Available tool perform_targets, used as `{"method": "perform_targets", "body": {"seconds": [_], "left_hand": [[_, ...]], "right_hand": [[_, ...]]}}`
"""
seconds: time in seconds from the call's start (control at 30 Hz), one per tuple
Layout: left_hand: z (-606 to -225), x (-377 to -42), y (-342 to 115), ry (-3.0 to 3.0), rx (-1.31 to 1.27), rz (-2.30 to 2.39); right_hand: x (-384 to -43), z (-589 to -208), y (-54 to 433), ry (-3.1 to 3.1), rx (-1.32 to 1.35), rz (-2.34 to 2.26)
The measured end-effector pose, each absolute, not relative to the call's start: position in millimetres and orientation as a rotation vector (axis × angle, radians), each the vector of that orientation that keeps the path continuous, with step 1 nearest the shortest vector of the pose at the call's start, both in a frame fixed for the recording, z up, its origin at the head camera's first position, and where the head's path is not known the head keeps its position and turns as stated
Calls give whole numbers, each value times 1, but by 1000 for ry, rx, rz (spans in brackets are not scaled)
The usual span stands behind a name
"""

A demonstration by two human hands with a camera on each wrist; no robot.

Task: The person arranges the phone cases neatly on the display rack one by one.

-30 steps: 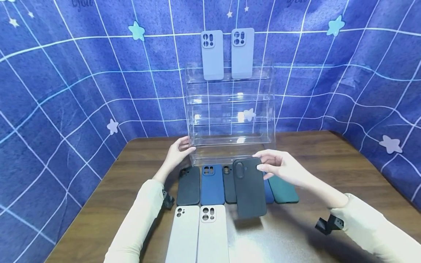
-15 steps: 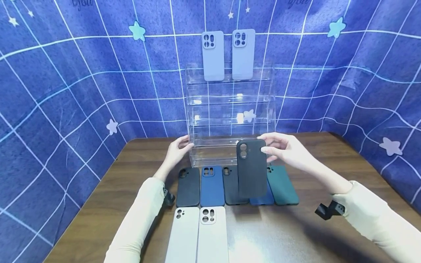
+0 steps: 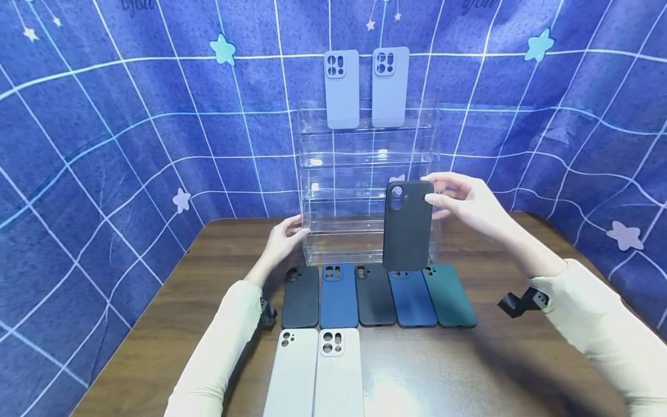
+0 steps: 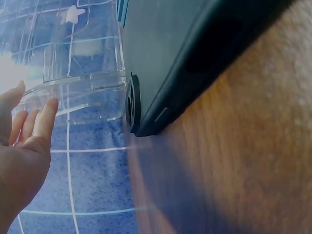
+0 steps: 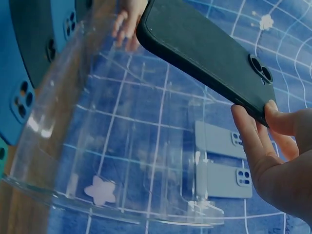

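My right hand [image 3: 466, 200] pinches a black phone case [image 3: 408, 229] by its upper right edge. The case is raised upright in front of the lower tiers of a clear stepped display rack [image 3: 333, 224]; in the right wrist view the black phone case [image 5: 204, 53] shows its camera cutout near my fingers. My left hand [image 3: 281, 236] rests at the rack's lower left side with fingers fairly straight. In the left wrist view, my left hand [image 4: 29, 161] is beside the clear plastic. Two pale lilac phone cases [image 3: 342, 95] stand side by side on the rack's top tier.
Before the rack lies a row of cases: a black one [image 3: 300, 298], a blue one [image 3: 339, 298], another black one [image 3: 376, 298], another blue one [image 3: 413, 301] and a green one [image 3: 450, 298]. Nearer lie two whitish cases [image 3: 339, 376] on the wooden table [image 3: 495, 376]. Patterned blue cloth surrounds it.
My right hand has lifted the black phone case up and slightly right, away from the row on the table, uncovering the cases beneath. My left hand stays at the rack's side.
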State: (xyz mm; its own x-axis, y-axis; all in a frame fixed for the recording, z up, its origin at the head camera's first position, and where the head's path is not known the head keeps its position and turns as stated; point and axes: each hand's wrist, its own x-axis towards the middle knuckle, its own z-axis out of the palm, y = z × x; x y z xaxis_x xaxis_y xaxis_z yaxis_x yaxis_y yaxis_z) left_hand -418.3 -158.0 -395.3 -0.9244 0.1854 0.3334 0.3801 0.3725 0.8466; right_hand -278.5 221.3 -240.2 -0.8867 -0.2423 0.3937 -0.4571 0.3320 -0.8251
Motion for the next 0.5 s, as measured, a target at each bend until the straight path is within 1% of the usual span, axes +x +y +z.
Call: {"method": "perform_targets", "body": {"seconds": [0.5], "left_hand": [[-399,-420,-159,-2446,-524,-1624]], "right_hand": [[-312,-208,224,-2305,531,1571]]}}
